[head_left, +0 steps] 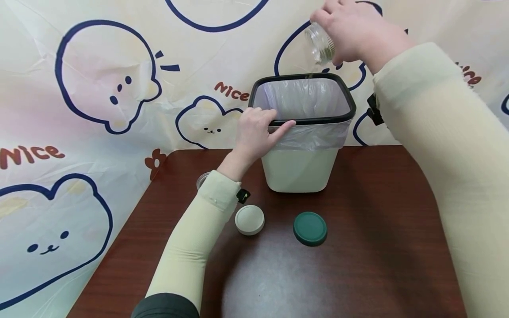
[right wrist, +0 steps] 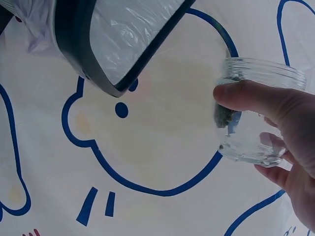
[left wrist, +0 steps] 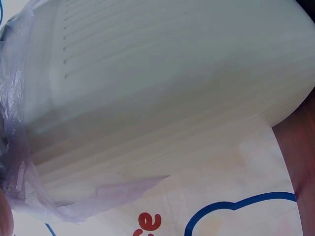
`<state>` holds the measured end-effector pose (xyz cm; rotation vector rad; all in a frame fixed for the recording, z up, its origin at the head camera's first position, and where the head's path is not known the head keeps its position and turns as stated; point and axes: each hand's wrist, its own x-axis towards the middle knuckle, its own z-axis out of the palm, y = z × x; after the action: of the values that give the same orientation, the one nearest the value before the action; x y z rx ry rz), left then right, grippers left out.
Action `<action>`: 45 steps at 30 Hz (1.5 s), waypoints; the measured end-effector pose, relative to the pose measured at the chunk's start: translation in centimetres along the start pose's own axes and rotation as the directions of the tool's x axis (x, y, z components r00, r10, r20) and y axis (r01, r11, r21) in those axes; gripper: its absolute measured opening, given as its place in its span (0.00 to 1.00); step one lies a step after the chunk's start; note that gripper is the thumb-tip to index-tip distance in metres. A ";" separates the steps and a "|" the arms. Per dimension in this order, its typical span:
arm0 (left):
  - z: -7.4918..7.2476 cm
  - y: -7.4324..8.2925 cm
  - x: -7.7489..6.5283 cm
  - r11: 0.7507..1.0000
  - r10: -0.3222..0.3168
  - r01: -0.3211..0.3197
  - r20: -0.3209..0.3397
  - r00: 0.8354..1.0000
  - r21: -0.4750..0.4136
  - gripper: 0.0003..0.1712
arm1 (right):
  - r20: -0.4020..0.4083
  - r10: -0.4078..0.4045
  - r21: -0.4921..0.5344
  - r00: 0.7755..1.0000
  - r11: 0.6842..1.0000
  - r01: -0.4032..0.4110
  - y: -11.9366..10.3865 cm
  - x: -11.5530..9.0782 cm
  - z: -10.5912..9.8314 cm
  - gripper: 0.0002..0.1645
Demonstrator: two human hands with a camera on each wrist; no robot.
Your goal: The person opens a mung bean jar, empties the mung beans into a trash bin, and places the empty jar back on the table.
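Observation:
My right hand [head_left: 355,33] grips a clear glass jar [head_left: 319,44], tipped with its mouth downward above the bin's far rim. Some dark bits cling inside the glass jar [right wrist: 253,132] in the right wrist view, where the fingers and thumb wrap its side. Below stands a pale green trash can [head_left: 301,171] with a black rim and a thin translucent liner [head_left: 308,99]. At the rim's near left corner, my left hand [head_left: 256,132] holds on, thumb along the front edge. In the left wrist view the can's side [left wrist: 162,73] fills most of the picture.
On the brown table [head_left: 358,274] lie a white lid [head_left: 249,220] and a green lid [head_left: 310,228], in front of the can. Beside the left forearm a clear round object [head_left: 202,179] is partly hidden. A cartoon-printed cloth [head_left: 207,53] hangs behind the table.

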<state>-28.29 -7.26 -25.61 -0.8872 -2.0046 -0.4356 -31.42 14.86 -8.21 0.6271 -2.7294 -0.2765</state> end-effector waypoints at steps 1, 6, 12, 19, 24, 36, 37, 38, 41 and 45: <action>0.0 0.0 0.0 1.000 -0.001 0.001 0.001 1.000 0.002 0.30 | 0.011 0.003 0.003 1.000 1.000 -0.003 -0.1 0.0 0.0 0.56; 0.1 0.0 -0.2 1.000 -0.002 0.002 0.013 1.000 0.003 0.30 | 0.039 0.012 0.009 0.999 1.000 -0.013 -0.2 0.0 0.3 0.55; 0.1 0.1 -0.1 1.000 -0.003 0.003 0.017 1.000 0.004 0.30 | -0.011 0.004 -0.007 1.000 1.000 -0.004 0.1 0.0 0.0 0.56; -0.1 0.0 0.0 1.000 0.000 0.000 0.002 1.000 -0.002 0.30 | 0.036 0.016 0.011 0.999 1.000 -0.017 -0.3 0.1 0.2 0.56; 0.0 0.0 -0.2 1.000 -0.001 0.001 0.004 1.000 -0.003 0.30 | 0.045 0.022 0.001 0.999 1.000 -0.022 -0.3 0.1 0.6 0.55; 0.0 0.0 0.0 1.000 -0.005 0.005 0.008 1.000 0.013 0.31 | -0.030 -0.023 -0.013 0.999 1.000 0.023 -0.4 0.2 -0.2 0.55; 0.0 0.0 0.0 1.000 -0.006 0.006 0.009 1.000 0.013 0.31 | -0.015 -0.023 -0.015 1.000 1.000 0.022 -0.5 0.2 -0.2 0.55; 0.0 0.0 0.0 1.000 -0.008 0.008 0.010 1.000 0.013 0.30 | 0.000 -0.021 -0.016 1.000 1.000 0.021 -0.5 0.1 -0.1 0.55; 0.0 0.0 0.0 1.000 -0.009 0.009 0.009 1.000 0.011 0.30 | 0.022 -0.015 -0.013 1.000 1.000 0.015 -0.6 0.0 0.0 0.55; 0.0 0.0 -0.1 1.000 -0.005 0.005 0.002 1.000 0.009 0.30 | 0.007 -0.022 -0.020 1.000 1.000 0.022 -0.4 0.0 0.0 0.54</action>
<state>-28.30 -7.31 -25.71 -0.8779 -2.0096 -0.4278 -31.31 14.51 -8.34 0.6527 -2.7245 -0.3115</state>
